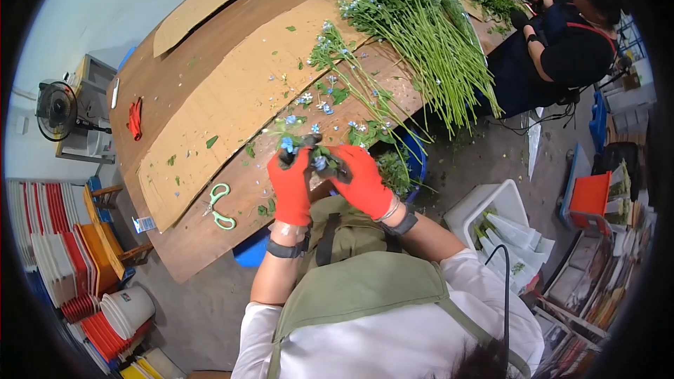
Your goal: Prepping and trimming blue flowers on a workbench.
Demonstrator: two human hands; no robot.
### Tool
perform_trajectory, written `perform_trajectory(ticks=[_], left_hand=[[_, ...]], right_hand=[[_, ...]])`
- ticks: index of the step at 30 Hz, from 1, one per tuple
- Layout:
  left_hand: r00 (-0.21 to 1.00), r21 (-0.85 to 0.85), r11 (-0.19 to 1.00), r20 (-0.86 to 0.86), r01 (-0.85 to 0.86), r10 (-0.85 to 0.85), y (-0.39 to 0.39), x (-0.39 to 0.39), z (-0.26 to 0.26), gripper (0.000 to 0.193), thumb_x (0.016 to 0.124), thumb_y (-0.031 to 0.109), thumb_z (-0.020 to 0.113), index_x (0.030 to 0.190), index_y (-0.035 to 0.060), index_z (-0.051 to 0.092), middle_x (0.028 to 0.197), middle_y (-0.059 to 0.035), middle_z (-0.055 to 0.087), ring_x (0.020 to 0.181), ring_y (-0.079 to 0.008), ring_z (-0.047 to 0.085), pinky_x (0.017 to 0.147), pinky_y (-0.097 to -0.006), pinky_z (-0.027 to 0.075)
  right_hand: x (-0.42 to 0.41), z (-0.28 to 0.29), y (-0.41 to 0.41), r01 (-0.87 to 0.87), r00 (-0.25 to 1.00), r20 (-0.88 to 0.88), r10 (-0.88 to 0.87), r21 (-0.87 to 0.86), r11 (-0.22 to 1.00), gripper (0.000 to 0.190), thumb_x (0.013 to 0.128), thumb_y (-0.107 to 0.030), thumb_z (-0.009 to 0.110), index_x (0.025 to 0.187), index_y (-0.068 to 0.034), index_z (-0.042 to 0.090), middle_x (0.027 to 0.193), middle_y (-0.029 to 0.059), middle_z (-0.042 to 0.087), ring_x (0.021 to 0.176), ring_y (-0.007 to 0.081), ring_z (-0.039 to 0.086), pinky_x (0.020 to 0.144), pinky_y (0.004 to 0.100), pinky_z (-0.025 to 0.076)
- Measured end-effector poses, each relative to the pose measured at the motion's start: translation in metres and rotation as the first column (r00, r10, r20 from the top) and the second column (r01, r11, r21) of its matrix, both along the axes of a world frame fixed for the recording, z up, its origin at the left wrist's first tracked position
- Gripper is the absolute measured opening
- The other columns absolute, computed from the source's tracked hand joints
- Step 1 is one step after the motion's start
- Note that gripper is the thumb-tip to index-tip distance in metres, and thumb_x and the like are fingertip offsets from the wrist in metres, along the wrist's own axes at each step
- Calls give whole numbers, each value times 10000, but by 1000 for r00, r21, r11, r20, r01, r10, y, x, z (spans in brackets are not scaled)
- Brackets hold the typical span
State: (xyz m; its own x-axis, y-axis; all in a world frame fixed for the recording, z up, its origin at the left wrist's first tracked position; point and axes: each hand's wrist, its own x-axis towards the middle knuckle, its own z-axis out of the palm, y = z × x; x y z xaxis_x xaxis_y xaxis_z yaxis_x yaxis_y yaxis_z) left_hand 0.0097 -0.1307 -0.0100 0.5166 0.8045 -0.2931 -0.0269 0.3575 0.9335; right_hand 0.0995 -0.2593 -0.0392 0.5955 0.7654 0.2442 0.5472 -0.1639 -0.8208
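Observation:
My left hand (pixel 290 187), in a red glove with dark fingers, pinches a sprig of blue flowers (pixel 287 144) over the near edge of the wooden table (pixel 197 245). Close beside it, my right hand (pixel 362 181) wears a matching glove and has its fingers closed around leafy blue blooms (pixel 320 162). The stems are mostly hidden by the gloves. Loose blossoms (pixel 327 109) and torn leaves (pixel 339 96) lie just beyond my hands. Several long flower stems (pixel 363 84) rest to their upper right, beside a large pile of blue-flowered stems (pixel 421 31).
Green-handled scissors (pixel 218 205) lie left of my hands, near a cardboard sheet (pixel 231 100). A blue bucket (pixel 418 160) with greenery stands below the table edge. A white bin (pixel 492 205) holds wrapped stems. A co-worker (pixel 558 52) stands at the right. A red glove (pixel 135 119) lies far left.

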Motion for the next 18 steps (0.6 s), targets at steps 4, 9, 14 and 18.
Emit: perform_trajectory(ticks=[4, 9, 14, 18], left_hand=[[998, 3, 999, 37, -54, 53, 8, -9, 7, 106, 919, 104, 697, 912, 0, 678, 837, 4, 653, 682, -62, 526, 565, -230, 377], [961, 40, 966, 123, -254, 247, 3, -14, -6, 85, 931, 108, 679, 927, 24, 687, 825, 17, 642, 648, -51, 475, 558, -222, 353], [987, 145, 978, 78, -153, 143, 27, -26, 12, 105, 933, 114, 689, 957, 11, 693, 853, 20, 648, 688, -52, 506, 579, -236, 378], [990, 170, 976, 53, -135, 128, 5, -12, 11, 105, 924, 113, 700, 918, 10, 683, 815, 31, 626, 693, -58, 510, 596, -247, 394]], right_hand=[[6, -11, -8, 62, 985, -165, -41, 125, 990, 433, 782, -119, 807, 1194, -90, 678, 1116, 159, 704, 1034, 352, 662, 883, 419, 513], [13, -59, -33, 140, 942, -313, -120, 40, 989, 450, 783, -109, 807, 1204, -44, 661, 1090, 185, 709, 1005, 382, 676, 875, 407, 532], [36, -44, -51, 132, 984, -113, -140, -76, 988, 550, 758, -158, 821, 1264, -57, 630, 1187, 160, 675, 1055, 340, 652, 919, 411, 505], [22, 51, -11, -49, 979, 201, 42, 33, 998, 578, 699, -192, 842, 1226, -64, 641, 1166, 122, 654, 1092, 317, 611, 957, 397, 463]])
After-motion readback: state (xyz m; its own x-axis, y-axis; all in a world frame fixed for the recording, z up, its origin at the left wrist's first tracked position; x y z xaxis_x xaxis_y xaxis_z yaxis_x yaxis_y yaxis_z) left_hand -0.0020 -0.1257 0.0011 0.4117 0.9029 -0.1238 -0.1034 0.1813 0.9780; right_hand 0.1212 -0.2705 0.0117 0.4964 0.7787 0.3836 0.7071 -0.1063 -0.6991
